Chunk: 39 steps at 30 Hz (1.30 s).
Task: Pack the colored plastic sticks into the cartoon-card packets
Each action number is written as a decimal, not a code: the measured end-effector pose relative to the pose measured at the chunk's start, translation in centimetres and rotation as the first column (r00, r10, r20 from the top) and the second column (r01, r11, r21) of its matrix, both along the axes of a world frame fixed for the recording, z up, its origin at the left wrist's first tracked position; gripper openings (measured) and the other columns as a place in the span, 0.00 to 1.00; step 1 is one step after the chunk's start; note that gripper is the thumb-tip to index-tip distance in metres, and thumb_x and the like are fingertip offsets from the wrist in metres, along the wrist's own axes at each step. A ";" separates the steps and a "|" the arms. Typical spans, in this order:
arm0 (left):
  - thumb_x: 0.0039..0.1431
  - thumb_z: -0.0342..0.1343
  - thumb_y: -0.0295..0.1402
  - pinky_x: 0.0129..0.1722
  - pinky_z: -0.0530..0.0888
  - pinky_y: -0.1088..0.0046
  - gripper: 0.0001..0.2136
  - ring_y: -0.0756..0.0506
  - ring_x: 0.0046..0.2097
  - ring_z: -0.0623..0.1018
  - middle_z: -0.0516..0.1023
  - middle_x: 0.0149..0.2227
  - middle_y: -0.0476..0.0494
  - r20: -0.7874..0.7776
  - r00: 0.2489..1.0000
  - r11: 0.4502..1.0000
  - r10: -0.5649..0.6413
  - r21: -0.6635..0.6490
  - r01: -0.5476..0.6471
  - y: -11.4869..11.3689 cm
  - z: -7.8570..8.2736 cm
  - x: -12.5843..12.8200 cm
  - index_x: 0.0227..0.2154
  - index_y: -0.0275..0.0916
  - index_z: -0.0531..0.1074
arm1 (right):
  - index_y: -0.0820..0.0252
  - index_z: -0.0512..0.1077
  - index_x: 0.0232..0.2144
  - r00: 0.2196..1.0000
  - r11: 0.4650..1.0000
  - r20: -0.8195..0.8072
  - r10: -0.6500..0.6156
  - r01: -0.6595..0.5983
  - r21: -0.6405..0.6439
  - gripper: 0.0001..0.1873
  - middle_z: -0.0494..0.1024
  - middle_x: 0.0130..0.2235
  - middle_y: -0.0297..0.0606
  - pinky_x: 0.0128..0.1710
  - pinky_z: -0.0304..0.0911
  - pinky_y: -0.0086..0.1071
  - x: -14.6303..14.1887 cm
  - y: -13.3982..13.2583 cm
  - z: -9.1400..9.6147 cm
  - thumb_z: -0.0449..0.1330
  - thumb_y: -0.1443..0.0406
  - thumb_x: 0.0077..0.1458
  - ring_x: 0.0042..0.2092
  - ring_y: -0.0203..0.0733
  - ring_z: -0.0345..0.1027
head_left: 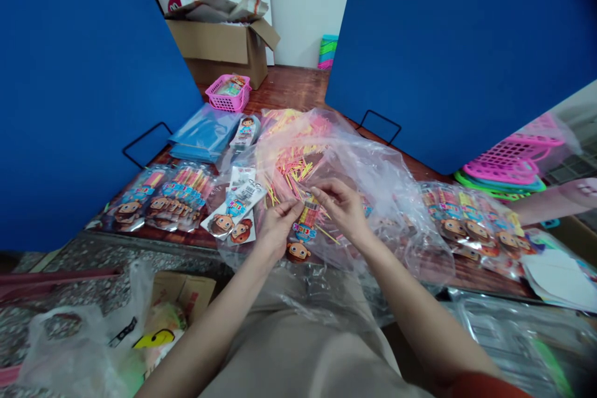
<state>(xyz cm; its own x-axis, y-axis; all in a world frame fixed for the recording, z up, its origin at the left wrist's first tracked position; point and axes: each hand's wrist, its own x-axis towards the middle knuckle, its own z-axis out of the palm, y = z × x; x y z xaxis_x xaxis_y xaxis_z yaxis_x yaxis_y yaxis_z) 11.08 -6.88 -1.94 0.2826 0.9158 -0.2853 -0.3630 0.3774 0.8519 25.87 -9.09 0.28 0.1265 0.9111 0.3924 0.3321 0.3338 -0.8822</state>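
Observation:
Between my two hands hangs a small printed packet [305,227] with yellow and pink sticks inside and a cartoon face at its lower end. My left hand [278,224] pinches its upper left edge. At the upper right edge, the fingers of my right hand [344,205] pinch the same packet. Just beyond lies a large clear plastic bag [373,165] spread open, with a heap of loose pink and yellow sticks [298,168] in it. Left of my left hand are printed cards [237,208] with cartoon faces.
Filled packets lie in rows at left [180,196] and right [471,217]. Behind are blue plastic sleeves [205,134], a pink basket [229,93] and a cardboard box [219,43]. Blue panels [84,87] flank the table. Another person's arm [550,202] reaches in at right.

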 end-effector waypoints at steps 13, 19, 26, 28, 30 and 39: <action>0.38 0.70 0.41 0.33 0.71 0.74 0.15 0.49 0.29 0.75 0.80 0.27 0.45 -0.017 1.000 1.000 -0.003 0.015 0.003 -0.6 -0.1 0.5 0.26 0.36 0.80 | 0.60 0.71 0.32 0.921 0.988 0.365 0.133 -0.094 -0.124 0.17 0.75 0.31 0.37 0.33 0.59 0.30 1.6 -1.0 1.1 0.56 0.52 0.59 0.33 0.38 0.67; 0.36 0.71 0.40 0.32 0.71 0.75 0.15 0.50 0.27 0.74 0.80 0.26 0.46 -0.010 1.000 1.000 0.028 -0.005 -0.029 -0.5 0.0 0.6 0.25 0.35 0.79 | 0.60 0.72 0.33 0.951 0.978 0.269 0.156 -0.111 -0.175 0.17 0.75 0.30 0.36 0.32 0.59 0.30 1.6 -0.9 1.1 0.58 0.52 0.57 0.31 0.37 0.67; 0.35 0.71 0.43 0.31 0.71 0.74 0.18 0.49 0.28 0.74 0.79 0.26 0.46 -0.010 1.000 0.999 0.011 -0.041 -0.012 -0.7 0.1 0.5 0.26 0.35 0.79 | 0.61 0.74 0.26 0.929 0.953 0.289 0.232 -0.158 -0.258 0.21 0.71 0.23 0.33 0.26 0.54 0.29 2.2 -0.4 0.7 0.59 0.48 0.54 0.26 0.35 0.60; 0.37 0.70 0.45 0.30 0.71 0.74 0.19 0.49 0.29 0.75 0.80 0.28 0.45 -0.034 0.999 0.998 -0.032 -0.058 0.030 -0.7 0.3 0.2 0.29 0.35 0.79 | 0.61 0.74 0.26 0.953 0.967 0.250 0.169 -0.112 -0.229 0.22 0.71 0.23 0.33 0.26 0.54 0.29 2.4 -0.2 0.6 0.59 0.48 0.55 0.26 0.35 0.59; 0.36 0.71 0.42 0.29 0.70 0.75 0.20 0.49 0.29 0.76 0.80 0.30 0.44 -0.090 0.987 0.989 -0.135 -0.068 0.130 -0.7 0.3 -0.2 0.31 0.35 0.79 | 0.61 0.75 0.27 0.970 0.980 0.223 0.092 -0.049 -0.191 0.22 0.71 0.23 0.33 0.26 0.55 0.29 2.6 0.0 0.6 0.59 0.48 0.54 0.26 0.35 0.60; 0.31 0.73 0.38 0.27 0.70 0.75 0.17 0.49 0.24 0.75 0.79 0.24 0.45 -0.162 0.950 0.963 -0.268 -0.058 0.262 -0.8 -0.6 -0.8 0.26 0.34 0.78 | 0.62 0.72 0.26 0.965 0.981 0.261 0.040 0.013 -0.195 0.22 0.68 0.22 0.32 0.24 0.51 0.29 2.5 -0.1 0.7 0.60 0.48 0.53 0.24 0.33 0.56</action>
<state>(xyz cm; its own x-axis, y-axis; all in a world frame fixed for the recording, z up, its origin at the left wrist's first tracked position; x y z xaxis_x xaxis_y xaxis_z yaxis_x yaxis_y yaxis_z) 10.28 -7.67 -2.58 0.4592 0.8029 -0.3802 -0.1001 0.4721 0.8759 28.42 -9.24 1.00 0.0302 0.9737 0.2259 0.5568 0.1713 -0.8128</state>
